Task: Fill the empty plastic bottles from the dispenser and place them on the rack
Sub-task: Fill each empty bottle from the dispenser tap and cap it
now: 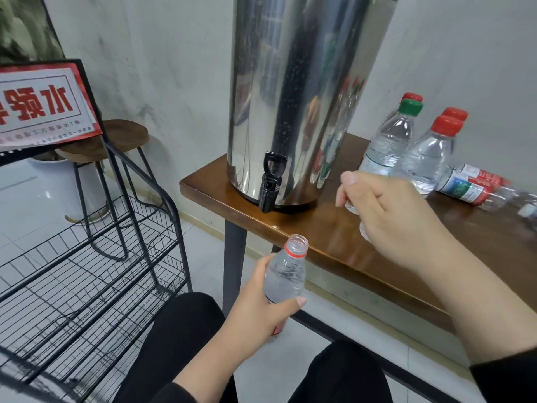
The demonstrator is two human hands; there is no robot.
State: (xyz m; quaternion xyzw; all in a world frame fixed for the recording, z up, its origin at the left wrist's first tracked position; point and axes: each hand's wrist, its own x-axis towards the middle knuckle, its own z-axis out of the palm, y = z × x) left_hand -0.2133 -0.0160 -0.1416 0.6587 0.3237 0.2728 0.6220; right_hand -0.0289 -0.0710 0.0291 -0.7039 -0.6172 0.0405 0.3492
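- Down at the front edge of the brown wooden counter point(334, 237), the left hand point(261, 309) is wrapped around an uncapped clear plastic bottle with a red neck ring point(286, 274), thumb across the front. It's held upright, below the counter edge, and already looks full of water nearly to the neck.
- That bottle sits lower than and a bit to the right of the black plastic tap point(270, 184) on the big shiny steel dispenser point(302, 91), so its mouth isn't under the spout.
- The right hand point(392, 216) hovers over the counter just right of the dispenser, fingers curled around something clear and crinkly, looks like a piece of plastic, though honestly I can't tell what it is.
- Behind that hand stand clear capped bottles: a green-capped one point(392, 138) with a red cap peeking out behind it, and a red-capped one point(427, 155) with another red cap behind.
- Further right, a crumpled clear bottle with a red and green label point(476, 187) lies on its side on the counter.
- Off to the left is the black wire rack point(96, 266) with tiered mesh shelves, no bottles on the shelves in view, and a red and white sign with Chinese characters point(43, 106) on top.
- A small round wooden stool point(116, 138) stands behind the rack by the wall.
- Black-trousered knees show along the bottom.
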